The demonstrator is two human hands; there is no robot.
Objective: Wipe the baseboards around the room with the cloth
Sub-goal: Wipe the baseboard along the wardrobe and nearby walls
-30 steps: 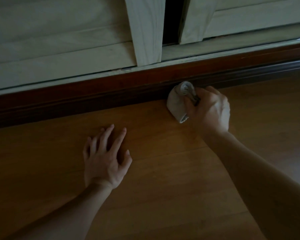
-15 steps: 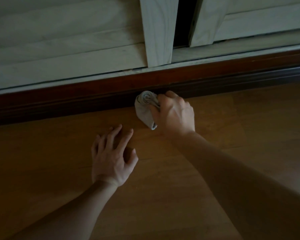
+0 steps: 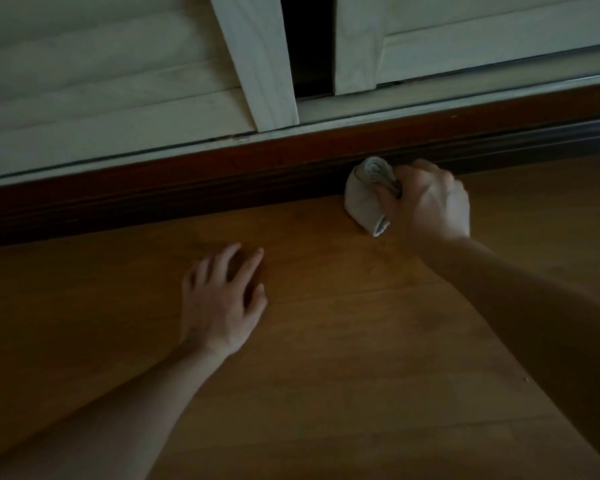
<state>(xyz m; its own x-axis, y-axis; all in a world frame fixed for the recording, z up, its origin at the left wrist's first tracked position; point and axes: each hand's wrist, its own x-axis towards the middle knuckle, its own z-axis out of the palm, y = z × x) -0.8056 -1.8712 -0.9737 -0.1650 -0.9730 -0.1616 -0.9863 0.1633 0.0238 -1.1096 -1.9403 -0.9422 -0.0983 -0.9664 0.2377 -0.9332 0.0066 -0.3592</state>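
A dark reddish-brown baseboard (image 3: 194, 188) runs across the view where the wooden floor meets the wall units. My right hand (image 3: 430, 199) grips a bunched pale grey cloth (image 3: 362, 199) and holds it against the baseboard's lower part, right of centre. My left hand (image 3: 222, 303) lies flat on the floor nearer to me, fingers spread, holding nothing, well apart from the baseboard.
Pale wooden sliding doors (image 3: 118, 98) stand above the baseboard on a track, with a dark gap (image 3: 307, 46) between two panels. The brown wooden floor (image 3: 326, 358) stretches toward me. The room is dim.
My right hand slid the cloth left along the baseboard, then back to the right. My left hand stayed planted on the floor.
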